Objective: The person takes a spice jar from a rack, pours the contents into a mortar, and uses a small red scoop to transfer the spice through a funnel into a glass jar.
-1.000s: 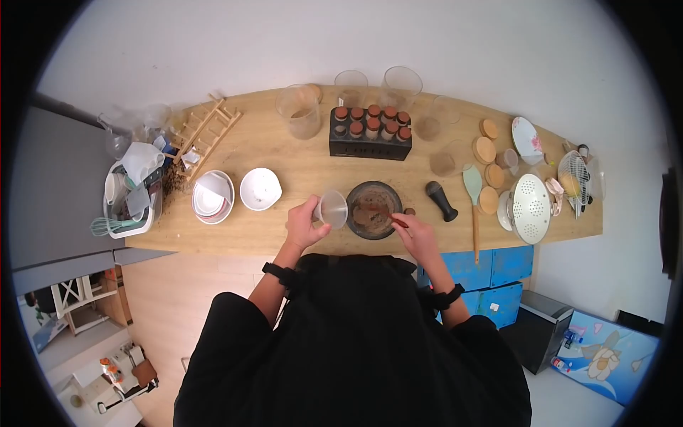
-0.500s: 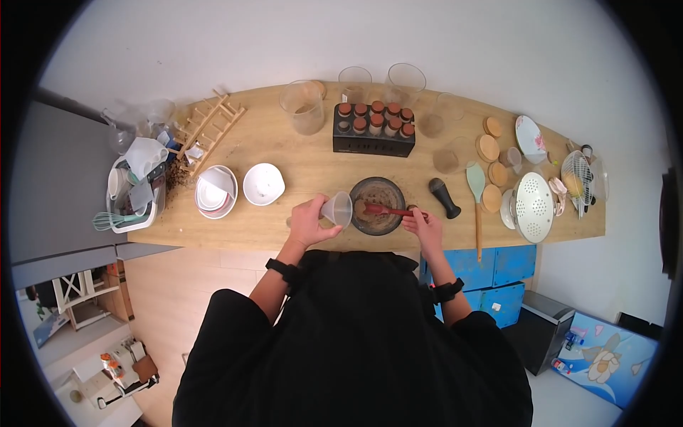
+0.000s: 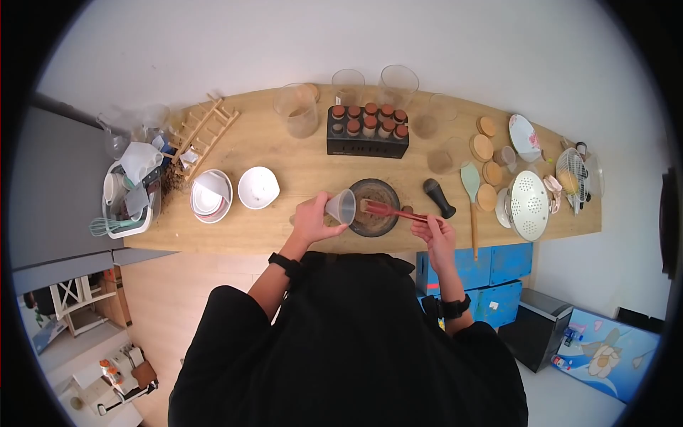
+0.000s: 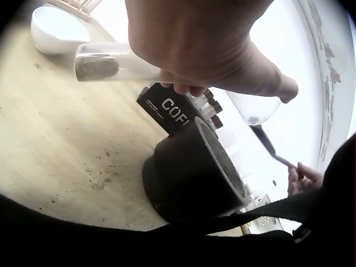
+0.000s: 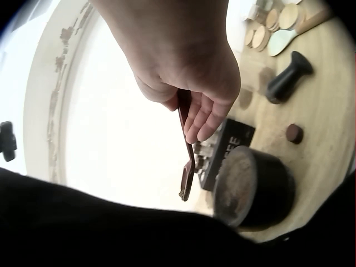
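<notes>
My left hand [image 3: 311, 220] grips a glass tube [image 4: 100, 64] with dark powder at its closed end. A clear funnel [image 3: 343, 206] sits at the tube's mouth by the thumb, tilted toward the mortar. Between thumb and fingers, my right hand [image 3: 435, 238] pinches the handle of a dark red spoon [image 3: 395, 211]. The spoon's head is above the mortar, close to the funnel's rim; some powder shows in it. Below stands the dark mortar [image 5: 272, 194], with brown powder inside.
A black pestle [image 3: 439, 198] and a small brown stopper [image 5: 295, 133] lie right of the mortar. Behind it stands a black rack [image 3: 366, 146] of stoppered tubes. White bowls [image 3: 258, 188] are to the left, a white colander [image 3: 530, 206] to the right. Glass jars [image 3: 296, 110] line the back.
The spoon has come up out of the mortar's powder and turned sideways, its head toward the funnel. My right hand has moved right, while the funnel has tilted and shifted slightly right.
</notes>
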The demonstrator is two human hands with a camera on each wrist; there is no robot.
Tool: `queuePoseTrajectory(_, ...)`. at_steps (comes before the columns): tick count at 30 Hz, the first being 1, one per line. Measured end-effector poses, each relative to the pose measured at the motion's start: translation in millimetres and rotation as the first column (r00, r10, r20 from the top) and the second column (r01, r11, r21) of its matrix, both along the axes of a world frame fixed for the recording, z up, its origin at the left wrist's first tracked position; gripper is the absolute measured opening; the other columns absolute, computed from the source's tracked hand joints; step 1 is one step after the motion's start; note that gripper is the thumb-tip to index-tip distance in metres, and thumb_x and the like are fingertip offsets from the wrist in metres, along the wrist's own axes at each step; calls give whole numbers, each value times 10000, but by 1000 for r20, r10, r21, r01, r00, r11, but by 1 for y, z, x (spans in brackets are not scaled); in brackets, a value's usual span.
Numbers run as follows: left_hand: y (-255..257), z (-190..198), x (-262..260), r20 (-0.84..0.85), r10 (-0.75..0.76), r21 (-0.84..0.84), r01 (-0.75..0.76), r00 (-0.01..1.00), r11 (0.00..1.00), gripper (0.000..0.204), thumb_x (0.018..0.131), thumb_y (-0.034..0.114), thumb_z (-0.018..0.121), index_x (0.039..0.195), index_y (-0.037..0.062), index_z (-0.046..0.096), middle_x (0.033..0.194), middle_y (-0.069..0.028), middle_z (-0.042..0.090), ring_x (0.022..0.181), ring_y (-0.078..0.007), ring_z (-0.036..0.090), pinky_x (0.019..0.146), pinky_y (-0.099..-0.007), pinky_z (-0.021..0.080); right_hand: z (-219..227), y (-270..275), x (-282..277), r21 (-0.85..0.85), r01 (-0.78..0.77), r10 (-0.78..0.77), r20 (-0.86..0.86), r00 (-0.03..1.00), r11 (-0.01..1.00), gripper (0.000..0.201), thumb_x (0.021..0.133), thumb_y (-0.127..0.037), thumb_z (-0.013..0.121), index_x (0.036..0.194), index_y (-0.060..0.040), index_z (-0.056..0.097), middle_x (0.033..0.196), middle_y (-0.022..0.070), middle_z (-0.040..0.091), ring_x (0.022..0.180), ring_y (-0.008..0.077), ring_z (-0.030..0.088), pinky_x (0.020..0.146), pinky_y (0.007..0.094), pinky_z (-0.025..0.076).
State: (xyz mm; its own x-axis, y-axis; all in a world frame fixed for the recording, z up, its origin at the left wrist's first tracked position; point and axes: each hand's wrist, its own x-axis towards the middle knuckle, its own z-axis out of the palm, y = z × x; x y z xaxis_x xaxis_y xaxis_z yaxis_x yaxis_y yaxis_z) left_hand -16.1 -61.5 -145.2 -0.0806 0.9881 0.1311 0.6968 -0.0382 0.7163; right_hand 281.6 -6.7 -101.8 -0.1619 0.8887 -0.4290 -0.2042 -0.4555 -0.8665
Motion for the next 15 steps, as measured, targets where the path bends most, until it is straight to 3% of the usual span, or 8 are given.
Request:
queuePoseTrajectory(3,5,-4,5,16,-38,56,37,999,998,625,529,426,740,992,83,498,734,-99,609,661,-291,613,608,-354,490,40,-11,-32,160,-69,50,120,991,985,208,931,-139,521,1021,40,577,901,157,662,810,231,665,743,307,536)
queuePoseTrajectory(5,8,-6,10,31,-48,114,44,998,992,633,524,451,743,979,83,502,734,-96,601,659,-278,609,598,-346,485,66,-20,-50,425,-448,186,529,828,787,163,886,-88,578,1005,13,625,872,105,675,777,170,664,714,259,514)
queuePoseTrajectory(6,9,-6,11,46,-50,171,41,998,984,642,518,476,746,965,83,505,733,-93,593,658,-265,605,589,-338,480,75,-21,-50,426,-448,184,531,827,786,163,886,-88,578,1005,13,625,872,105,675,777,170,664,714,259,514)
queuePoseTrajectory(8,9,-10,10,59,-37,151,28,998,988,638,520,469,741,962,75,502,739,-97,595,663,-275,606,599,-344,481,86,-24,-50,581,-499,42,623,781,643,158,847,-56,613,992,5,631,856,89,679,785,149,663,699,249,502)
queuePoseTrajectory(10,7,-15,8,72,-23,129,14,997,992,635,522,461,736,960,68,498,745,-102,597,669,-285,606,609,-350,482,87,-28,-40,596,-441,3,592,806,671,154,855,-42,595,997,13,621,869,105,679,794,158,664,719,251,503)
queuePoseTrajectory(12,7,-22,5,256,-28,151,-11,966,988,687,572,552,709,978,41,494,761,-119,585,688,-288,605,636,-347,480,86,-25,-31,611,-377,-43,559,828,696,150,863,-29,577,1001,20,612,882,121,678,804,167,664,739,254,503)
queuePoseTrajectory(13,6,-24,5,256,-26,151,-13,966,988,687,572,552,709,978,41,494,761,-119,585,688,-288,605,636,-347,480,83,-22,-27,617,-312,-102,541,835,722,147,861,-34,582,995,20,612,870,127,675,795,177,666,727,259,504)
queuePoseTrajectory(15,5,-27,6,477,27,175,-125,878,977,775,634,687,620,999,15,490,785,-133,571,708,-281,600,648,-336,472,68,-15,-26,622,-246,-162,524,836,743,144,859,-39,588,989,19,613,858,134,671,785,187,668,716,264,506)
